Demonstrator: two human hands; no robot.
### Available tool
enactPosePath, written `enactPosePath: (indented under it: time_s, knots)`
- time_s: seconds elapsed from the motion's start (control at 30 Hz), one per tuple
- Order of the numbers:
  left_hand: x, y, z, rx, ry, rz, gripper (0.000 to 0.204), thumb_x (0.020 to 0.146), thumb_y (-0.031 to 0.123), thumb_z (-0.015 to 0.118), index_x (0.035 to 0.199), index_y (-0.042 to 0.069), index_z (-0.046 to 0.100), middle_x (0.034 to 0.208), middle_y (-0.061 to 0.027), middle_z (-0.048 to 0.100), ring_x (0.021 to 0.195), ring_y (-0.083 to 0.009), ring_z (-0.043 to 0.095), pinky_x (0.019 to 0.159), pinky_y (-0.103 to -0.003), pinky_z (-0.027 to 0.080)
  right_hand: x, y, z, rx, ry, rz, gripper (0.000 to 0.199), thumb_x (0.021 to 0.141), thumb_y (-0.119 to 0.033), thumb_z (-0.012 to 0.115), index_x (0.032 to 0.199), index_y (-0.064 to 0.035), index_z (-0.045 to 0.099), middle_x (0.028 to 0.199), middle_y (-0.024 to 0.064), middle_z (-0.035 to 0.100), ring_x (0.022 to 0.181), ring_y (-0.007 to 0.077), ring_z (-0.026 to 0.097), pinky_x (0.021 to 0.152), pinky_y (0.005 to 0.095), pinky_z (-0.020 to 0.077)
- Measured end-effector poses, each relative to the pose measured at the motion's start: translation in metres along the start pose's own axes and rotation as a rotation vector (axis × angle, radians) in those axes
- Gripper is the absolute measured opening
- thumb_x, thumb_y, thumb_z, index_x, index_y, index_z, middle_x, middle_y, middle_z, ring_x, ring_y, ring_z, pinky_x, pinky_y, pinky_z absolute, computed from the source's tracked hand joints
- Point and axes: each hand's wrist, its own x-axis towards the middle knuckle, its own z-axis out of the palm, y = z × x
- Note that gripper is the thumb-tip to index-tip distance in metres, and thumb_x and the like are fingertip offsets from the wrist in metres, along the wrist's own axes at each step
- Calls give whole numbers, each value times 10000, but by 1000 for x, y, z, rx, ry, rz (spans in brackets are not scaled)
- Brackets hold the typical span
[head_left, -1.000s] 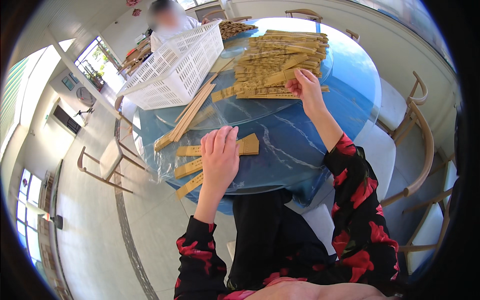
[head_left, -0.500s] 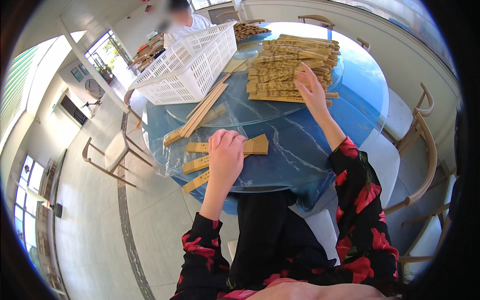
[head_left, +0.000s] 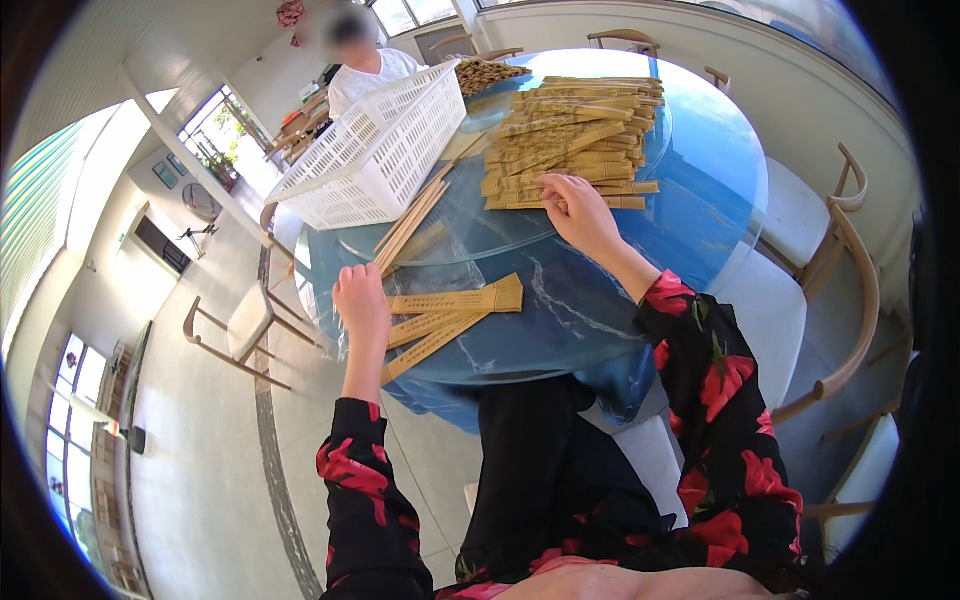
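Note:
Three flat brown paper sleeves (head_left: pixel 455 300) lie fanned on the blue glass-topped table before me, overlapping at their right ends. My left hand (head_left: pixel 361 297) is closed just left of them, at the near end of some pale wooden sticks (head_left: pixel 412 222). Its curled fingers hide whatever they hold. At the near edge of a large stack of similar paper sleeves (head_left: pixel 570 130), my right hand (head_left: pixel 582 212) has its fingers bent and closed against a sleeve. The hand covers part of that sleeve.
A white slatted plastic basket (head_left: pixel 375 150) stands behind the sticks. Brown bundled pieces (head_left: pixel 485 75) lie at the table's far side, where a person in white (head_left: pixel 370 78) sits. Wooden chairs (head_left: pixel 850 290) surround the round table (head_left: pixel 715 185).
My left hand has moved left off the fanned sleeves to the sticks' near end. My right hand has come left and nearer along the stack, its spread fingers now closed.

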Motion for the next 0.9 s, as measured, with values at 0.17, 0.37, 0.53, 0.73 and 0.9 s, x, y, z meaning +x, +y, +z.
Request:
enactPosePath:
  time_s: [0.17, 0.37, 0.53, 0.73, 0.9]
  knots:
    - [4, 1, 3, -65, 56, -20, 66, 908, 100, 685, 950, 104, 634, 923, -48, 652, 1003, -284, 618, 856, -450, 501, -3, 0, 0, -3, -37, 25, 284, 941, -97, 627, 1220, -70, 673, 1000, 108, 714, 1034, 344, 656, 909, 434, 527]
    - [-1, 3, -2, -164, 72, -105, 89, 928, 135, 687, 863, 90, 646, 841, -68, 680, 904, -317, 642, 797, -461, 519, -5, -5, -1, -37, -30, -6, 248, 934, -95, 632, 1172, -65, 694, 1008, 122, 718, 1027, 356, 656, 903, 441, 528]
    - [-24, 3, -16, -571, 39, -373, 120, 978, 130, 672, 914, 39, 720, 842, -72, 729, 818, -255, 699, 724, -371, 527, -6, -11, 2, -51, -63, -45, 238, 943, -95, 625, 1168, -63, 698, 1020, 122, 718, 1044, 356, 652, 911, 441, 526]
    - [-35, 54, -33, -1413, -161, -459, 143, 1007, 112, 675, 990, -10, 749, 794, -51, 736, 736, -119, 701, 682, -268, 515, -4, -43, 23, 291, -306, 0, 343, 1067, -322, 641, 1270, -49, 682, 1050, 65, 720, 1057, 222, 679, 859, 345, 556]
    - [-35, 100, -48, -1349, -196, -340, 141, 999, 116, 693, 991, -6, 762, 818, -60, 747, 721, -136, 678, 682, -280, 514, 8, -48, 28, 937, -543, 441, 410, 1126, -389, 535, 1320, -57, 677, 1047, 18, 699, 926, 117, 698, 810, 258, 578]
